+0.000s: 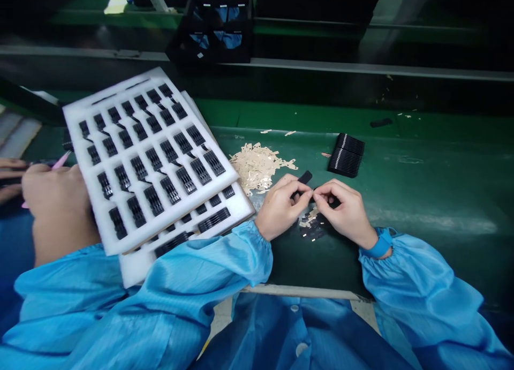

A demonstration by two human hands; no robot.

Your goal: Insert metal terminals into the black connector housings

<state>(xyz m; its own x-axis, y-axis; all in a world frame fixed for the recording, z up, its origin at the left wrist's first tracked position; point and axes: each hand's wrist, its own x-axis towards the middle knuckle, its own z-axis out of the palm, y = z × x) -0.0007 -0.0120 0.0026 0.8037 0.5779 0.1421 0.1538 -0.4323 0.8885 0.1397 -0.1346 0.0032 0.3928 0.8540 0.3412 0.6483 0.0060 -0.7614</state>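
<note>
My left hand (283, 205) is closed, pinching a small flat black strip (305, 177) whose end sticks up past the fingers. My right hand (341, 208) meets it fingertip to fingertip, also in a pinch; what lies between its thumb and finger is mostly hidden. Under the hands lies a small scatter of black and beige bits (312, 228). Just beyond my left hand is a heap of thin beige cut pieces (257, 166). A neat stack of black strips (346, 155) lies past my right hand.
White foam trays (160, 150) holding rows of black parts are stacked at the left. Another person's hand (56, 193) with a pink tool is beside them. A loose black piece (381, 122) lies farther back on the green surface (433, 182). A black tray (217, 27) stands beyond the rail.
</note>
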